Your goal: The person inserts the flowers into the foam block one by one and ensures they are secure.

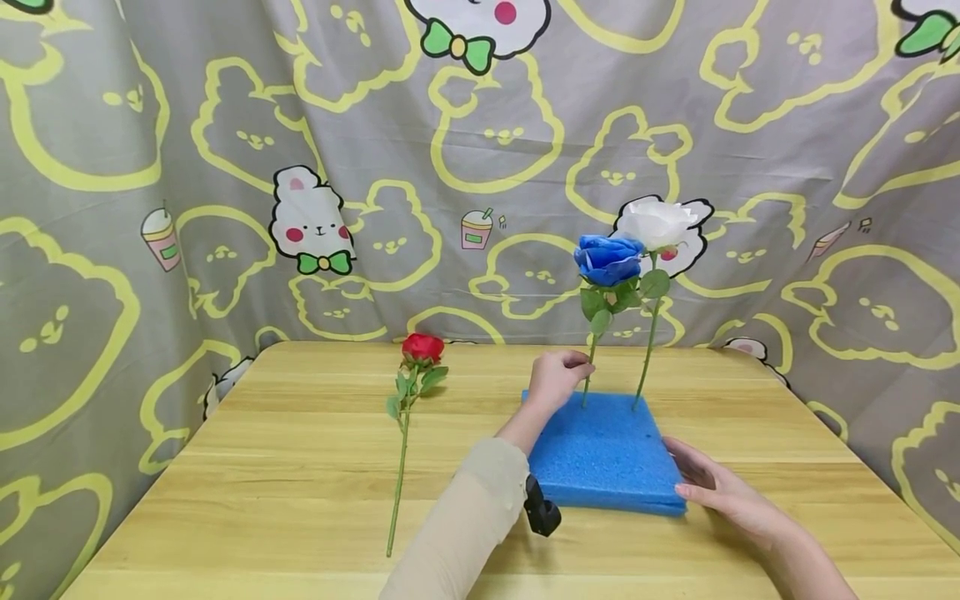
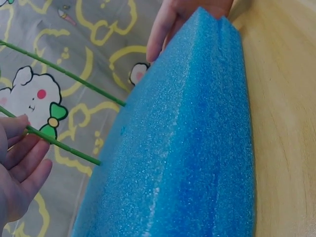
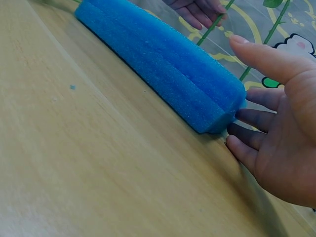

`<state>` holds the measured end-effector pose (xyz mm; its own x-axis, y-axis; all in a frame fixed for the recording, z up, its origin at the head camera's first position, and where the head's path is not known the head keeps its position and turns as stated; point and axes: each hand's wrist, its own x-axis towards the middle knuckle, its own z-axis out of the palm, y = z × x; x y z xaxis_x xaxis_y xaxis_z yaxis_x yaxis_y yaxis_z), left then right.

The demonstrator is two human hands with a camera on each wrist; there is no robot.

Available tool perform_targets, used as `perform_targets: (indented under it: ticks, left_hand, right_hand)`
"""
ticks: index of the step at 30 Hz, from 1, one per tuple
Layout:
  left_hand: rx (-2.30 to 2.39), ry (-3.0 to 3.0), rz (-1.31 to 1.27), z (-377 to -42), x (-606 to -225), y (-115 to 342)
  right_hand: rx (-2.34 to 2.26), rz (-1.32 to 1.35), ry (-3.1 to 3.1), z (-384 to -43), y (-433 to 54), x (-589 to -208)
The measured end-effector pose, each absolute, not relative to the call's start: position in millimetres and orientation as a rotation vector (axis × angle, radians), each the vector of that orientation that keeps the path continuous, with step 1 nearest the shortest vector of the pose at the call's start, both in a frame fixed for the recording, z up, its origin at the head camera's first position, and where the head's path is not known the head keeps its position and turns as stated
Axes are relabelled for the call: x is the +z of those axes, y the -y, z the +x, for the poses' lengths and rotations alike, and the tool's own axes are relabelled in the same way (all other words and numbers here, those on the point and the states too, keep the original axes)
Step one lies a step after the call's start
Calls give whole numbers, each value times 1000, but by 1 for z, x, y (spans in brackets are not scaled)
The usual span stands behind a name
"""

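My left hand (image 1: 558, 379) pinches the green stem (image 2: 74, 151) of a blue artificial rose (image 1: 609, 260) between thumb and fingertips. The stem's foot stands in the far part of a blue foam block (image 1: 607, 454). To its right a white rose (image 1: 658, 225) stands upright in the same block, leaning slightly right. At the block's near right corner is my right hand (image 1: 716, 487), its extended fingers along the side and its thumb by the top edge. In the right wrist view those fingertips (image 3: 244, 114) meet the end of the foam, with the thumb held apart above it.
A red rose (image 1: 422, 350) lies on the wooden table (image 1: 300, 467) to the left, its stem pointing toward me. A patterned curtain (image 1: 390, 150) hangs behind the table. A small blue scrap (image 3: 72, 87) lies on the wood in the right wrist view.
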<state>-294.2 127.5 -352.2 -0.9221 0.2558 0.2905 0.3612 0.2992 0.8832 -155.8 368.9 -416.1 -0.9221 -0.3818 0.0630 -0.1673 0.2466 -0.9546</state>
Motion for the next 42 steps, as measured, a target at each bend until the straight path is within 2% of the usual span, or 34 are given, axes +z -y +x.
perform_targets:
  ticks: [14,28,42]
  left_hand:
    - [-1871,2365,-428,-291,-340,-99]
    - [-2099,2196,-248,-288,-336,-31]
    - [-2071,2237,-73,-281,-338,48]
  right_hand:
    - [-1730,-464,-2326,-160,-368,-416]
    - [-1735,-514,-2340,-157,-369,-417]
    - [-1745,-489,-2306,-158,-370,-417]
